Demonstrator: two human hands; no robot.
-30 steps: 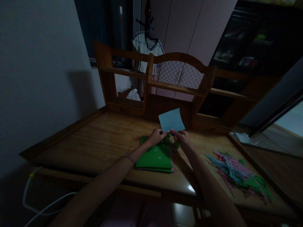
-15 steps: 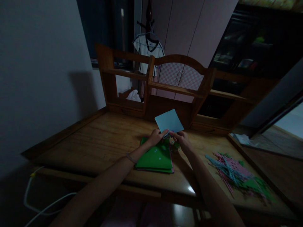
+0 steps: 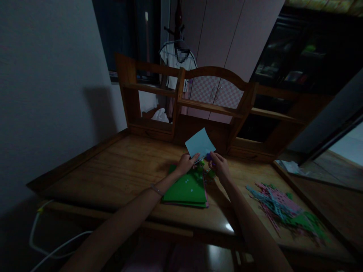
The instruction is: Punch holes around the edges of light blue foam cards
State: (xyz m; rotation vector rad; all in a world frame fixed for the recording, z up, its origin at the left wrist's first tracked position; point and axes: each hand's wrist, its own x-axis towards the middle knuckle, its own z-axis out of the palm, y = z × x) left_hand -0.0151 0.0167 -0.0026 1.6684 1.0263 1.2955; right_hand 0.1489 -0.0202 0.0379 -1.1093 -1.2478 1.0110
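Note:
My left hand [image 3: 185,164] is closed on the near edge of a light blue sheet of paper [image 3: 200,142], thumb on top. The sheet is tilted up above the desk, and its near edge looks notched or patterned. In my right hand [image 3: 221,166] a small purple object [image 3: 210,156] is pinched, close to the sheet's lower right corner; its kind is too dark to make out. Below both hands lies a stack of green paper [image 3: 184,192] with a pink layer at its edge and several pale bits on top. Small green pieces [image 3: 211,173] are beside the stack, under my right hand.
A heap of pink, blue and green paper strips [image 3: 283,207] lies on the right of the wooden desk [image 3: 119,170]. A wooden shelf unit [image 3: 210,105] rises along the back. A white cable [image 3: 34,226] hangs at the lower left.
The blue sheet has shifted slightly left and turned. My right hand has come off its edge, and the purple object shows in its fingers.

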